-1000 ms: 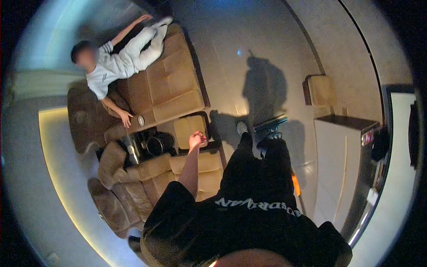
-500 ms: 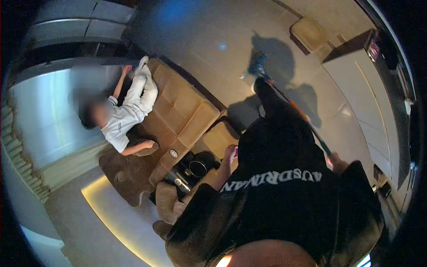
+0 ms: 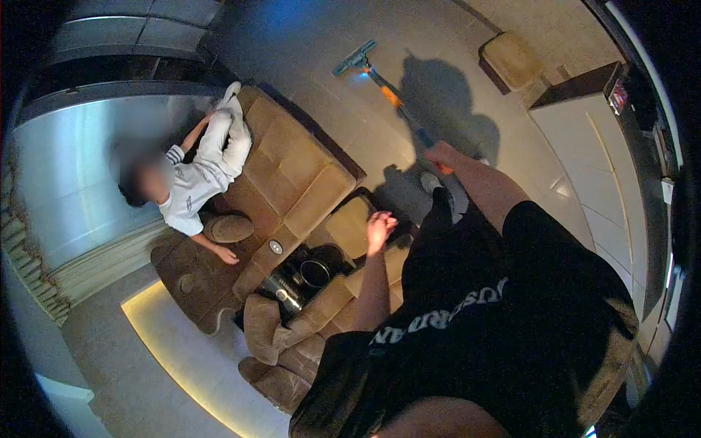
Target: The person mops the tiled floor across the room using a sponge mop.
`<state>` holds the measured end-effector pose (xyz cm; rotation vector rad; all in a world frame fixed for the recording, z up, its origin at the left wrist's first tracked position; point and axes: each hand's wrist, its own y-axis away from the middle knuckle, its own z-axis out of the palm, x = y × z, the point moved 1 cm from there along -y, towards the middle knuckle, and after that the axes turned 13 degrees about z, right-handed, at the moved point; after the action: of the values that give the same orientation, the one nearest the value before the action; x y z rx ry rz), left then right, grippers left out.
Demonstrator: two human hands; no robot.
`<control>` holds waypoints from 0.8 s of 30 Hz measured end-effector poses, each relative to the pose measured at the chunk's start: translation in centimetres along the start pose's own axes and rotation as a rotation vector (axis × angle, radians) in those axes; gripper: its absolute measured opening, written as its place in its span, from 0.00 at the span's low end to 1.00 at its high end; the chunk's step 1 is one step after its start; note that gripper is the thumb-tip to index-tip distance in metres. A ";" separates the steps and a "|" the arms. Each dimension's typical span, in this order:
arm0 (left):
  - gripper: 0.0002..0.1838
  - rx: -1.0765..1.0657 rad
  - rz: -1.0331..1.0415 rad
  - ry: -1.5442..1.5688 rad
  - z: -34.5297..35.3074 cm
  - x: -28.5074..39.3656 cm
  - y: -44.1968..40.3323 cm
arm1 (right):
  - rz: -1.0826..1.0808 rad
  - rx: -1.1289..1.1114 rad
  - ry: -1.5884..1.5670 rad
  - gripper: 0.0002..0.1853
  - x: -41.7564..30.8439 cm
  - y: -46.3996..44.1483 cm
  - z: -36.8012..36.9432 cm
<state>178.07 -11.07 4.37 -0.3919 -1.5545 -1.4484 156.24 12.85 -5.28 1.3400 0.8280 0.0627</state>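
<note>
A long-handled mop (image 3: 391, 95) with a wide, flat blue-grey head (image 3: 354, 58) and an orange section on its dark handle reaches out across the floor. My right hand (image 3: 439, 157) is wrapped round the upper end of that handle, with the arm stretched forward. The mop head rests on the tiles beyond the sofa corner. My left hand (image 3: 380, 231) is raised in front of my body, its fingers loosely bent and nothing visible in them. Below it are a brown chair seat (image 3: 350, 226) and the sofa.
A person in white (image 3: 208, 171) reclines on the brown sofa (image 3: 292, 160) at left. A dark console with a round black rim (image 3: 315, 274) sits between the seats. A white cabinet (image 3: 584, 139) lines the right, near a beige stool (image 3: 511, 62). My shoe (image 3: 431, 182) is on the floor.
My right arm has swung forward, pushing the mop head away and to the left. My left hand has risen clear of my shirt. The reclining person's arms have shifted.
</note>
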 end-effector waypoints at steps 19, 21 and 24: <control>0.06 -0.338 -0.427 0.282 24.7 -10.0 2.6 | 0.349 -0.305 -0.142 0.15 15.9 26.4 -4.5; 0.06 -0.172 -0.449 0.409 26.3 -12.0 4.4 | 0.285 -0.208 -0.391 0.14 22.2 29.2 -8.1; 0.05 0.021 -0.477 0.381 25.2 -15.3 6.4 | 0.117 0.356 -0.763 0.12 38.0 31.3 -12.6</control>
<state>180.36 18.64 -0.19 0.2802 -1.3981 -1.7404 189.40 50.41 3.39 1.5808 0.1108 -0.4989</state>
